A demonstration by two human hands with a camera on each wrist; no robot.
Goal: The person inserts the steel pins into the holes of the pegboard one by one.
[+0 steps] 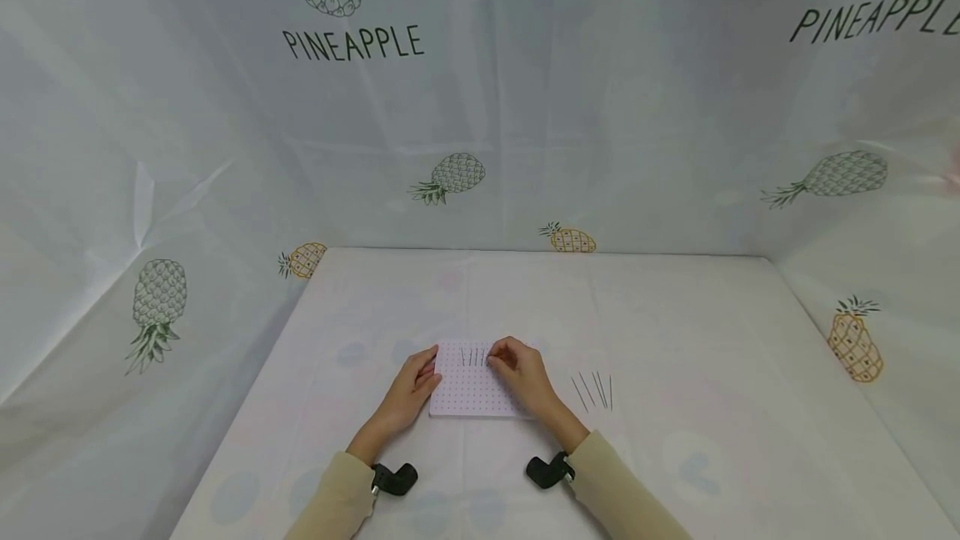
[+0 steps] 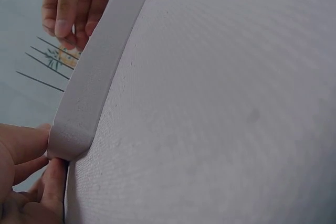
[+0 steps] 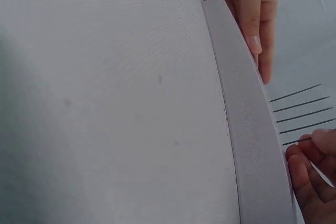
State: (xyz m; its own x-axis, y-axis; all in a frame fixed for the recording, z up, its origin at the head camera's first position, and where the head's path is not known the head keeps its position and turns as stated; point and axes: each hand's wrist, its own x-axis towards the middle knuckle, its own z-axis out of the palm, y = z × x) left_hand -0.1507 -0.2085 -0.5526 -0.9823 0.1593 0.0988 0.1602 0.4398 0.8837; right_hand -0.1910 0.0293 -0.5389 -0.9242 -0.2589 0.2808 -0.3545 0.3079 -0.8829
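Note:
A white pegboard [image 1: 468,397] with rows of small holes lies on the table. Several thin dark sticks [image 3: 304,115] stand upright in a row near its far edge. At the board's left edge, my left hand [image 1: 411,386] holds the side, thumb and fingers close to the corner in the left wrist view. My right hand [image 1: 522,369] is over the far right part of the board. Its thumb and fingertips pinch another thin stick [image 3: 296,141] at the end of the row, with the stick's lower end right at the board's surface.
Several loose sticks [image 1: 611,392] lie side by side on the white tablecloth [image 1: 675,340], right of the board. Each wrist bears a black camera, the left camera [image 1: 395,479] and the right camera [image 1: 549,471]. A pineapple-print curtain [image 1: 622,107] hangs behind and along the sides.

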